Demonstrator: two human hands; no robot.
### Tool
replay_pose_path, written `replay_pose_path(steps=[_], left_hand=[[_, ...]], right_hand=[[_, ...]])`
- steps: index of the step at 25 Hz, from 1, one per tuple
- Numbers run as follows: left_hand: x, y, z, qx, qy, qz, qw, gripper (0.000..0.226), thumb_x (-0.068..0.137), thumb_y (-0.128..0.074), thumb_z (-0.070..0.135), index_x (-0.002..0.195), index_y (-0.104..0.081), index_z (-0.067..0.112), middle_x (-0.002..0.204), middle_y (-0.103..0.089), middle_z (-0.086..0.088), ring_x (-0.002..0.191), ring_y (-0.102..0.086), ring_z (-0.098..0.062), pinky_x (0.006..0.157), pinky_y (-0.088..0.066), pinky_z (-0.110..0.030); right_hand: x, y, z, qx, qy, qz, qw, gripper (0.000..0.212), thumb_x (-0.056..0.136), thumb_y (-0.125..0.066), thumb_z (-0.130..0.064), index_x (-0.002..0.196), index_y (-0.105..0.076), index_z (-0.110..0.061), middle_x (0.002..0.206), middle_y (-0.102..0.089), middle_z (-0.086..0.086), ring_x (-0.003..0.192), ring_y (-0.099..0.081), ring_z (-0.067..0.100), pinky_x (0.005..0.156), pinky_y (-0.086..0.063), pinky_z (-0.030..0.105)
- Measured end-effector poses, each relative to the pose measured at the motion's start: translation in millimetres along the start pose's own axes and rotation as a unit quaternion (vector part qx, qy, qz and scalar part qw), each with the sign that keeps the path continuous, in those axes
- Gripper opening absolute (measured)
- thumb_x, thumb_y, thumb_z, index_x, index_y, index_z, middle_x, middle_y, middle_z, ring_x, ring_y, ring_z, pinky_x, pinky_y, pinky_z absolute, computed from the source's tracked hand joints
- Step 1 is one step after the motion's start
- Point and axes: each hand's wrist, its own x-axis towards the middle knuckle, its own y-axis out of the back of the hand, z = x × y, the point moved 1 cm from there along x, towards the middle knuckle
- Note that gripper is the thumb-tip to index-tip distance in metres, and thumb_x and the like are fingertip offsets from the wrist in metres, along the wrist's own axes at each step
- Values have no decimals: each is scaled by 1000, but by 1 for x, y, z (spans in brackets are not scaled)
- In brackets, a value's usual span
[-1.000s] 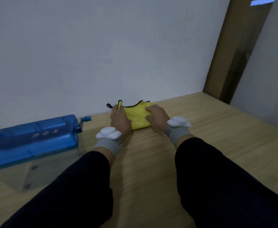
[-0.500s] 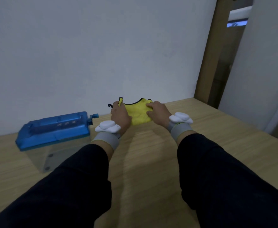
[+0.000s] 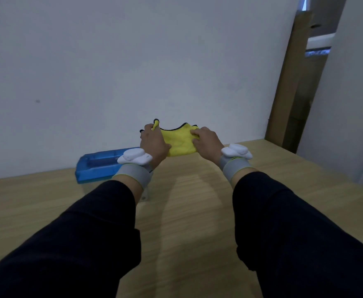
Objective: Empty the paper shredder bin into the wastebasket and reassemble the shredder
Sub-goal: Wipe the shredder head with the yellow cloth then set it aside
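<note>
A yellow cloth with a dark edge (image 3: 179, 141) hangs between my two hands above the wooden table (image 3: 189, 211), near the white wall. My left hand (image 3: 153, 143) grips its left edge and my right hand (image 3: 206, 140) pinches its right side. The paper shredder (image 3: 97, 166), with a blue top on a clear bin, stands on the table to the left, partly hidden behind my left wrist. No wastebasket is in view.
The white wall (image 3: 133, 61) rises right behind the table. A brown board (image 3: 292, 82) leans at the table's far right corner. The table's right edge runs diagonally at the right.
Both hands have lifted the yellow cloth off the table. The view has swung left and up, so the shredder now sits nearer the middle, behind my left wrist.
</note>
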Motion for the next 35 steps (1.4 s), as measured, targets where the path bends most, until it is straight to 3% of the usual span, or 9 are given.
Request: replay_pose_path(steps=[7,15,22,27,29,32,35], left_hand=[[-13,40,-51,21,28,9,999,68,85,-67,25,140,-33,6,146,-26,-15,131,-30,-34,97,-38,-42],[-20,79,-106,43,45,-24,998,50,85,-65,32,117,-48,-3,140,-29,-21,128,-31,-38,99,-36,-43],[-22,91,-140,35,71,-32,996,58,85,-64,43,122,-50,0,143,-27,-21,131,-28,-38,103,-31,-40],[-32,88,-152,27,67,-10,997,67,85,-60,52,134,-47,8,141,-34,-18,130,-31,-38,106,-29,-40],[-35,87,-156,45,81,12,996,71,82,-57,60,136,-46,15,141,-38,-15,130,-32,-37,105,-30,-41],[-37,83,-163,59,110,21,992,77,79,-51,69,138,-44,20,143,-41,-11,131,-33,-35,105,-29,-42],[-38,76,-172,-18,102,2,995,79,81,-51,67,140,-41,15,143,-43,-11,130,-38,-33,107,-31,-40]], right_hand=[[-3,-28,-54,14,39,-27,999,44,100,-40,-14,143,-42,-9,141,-41,19,127,-43,34,96,-35,30],[-9,-57,-103,24,68,-57,996,44,100,-39,-13,144,-41,-8,141,-41,20,127,-43,34,97,-34,30],[-14,-68,-127,11,82,-61,995,41,100,-38,-14,140,-46,-7,135,-44,21,120,-47,36,94,-38,34],[-16,-76,-125,-21,75,-60,995,39,101,-33,-18,134,-52,-9,127,-45,17,109,-53,34,82,-45,33],[-15,-78,-122,-2,55,-49,997,40,100,-35,-25,135,-53,-17,130,-43,12,108,-55,30,86,-47,35],[-12,-78,-120,-27,59,12,998,34,93,-44,-28,121,-64,-27,122,-45,3,109,-48,24,84,-43,33],[-5,-75,-127,-102,97,63,988,33,88,-47,-29,115,-67,-30,119,-49,1,109,-46,23,89,-36,35]])
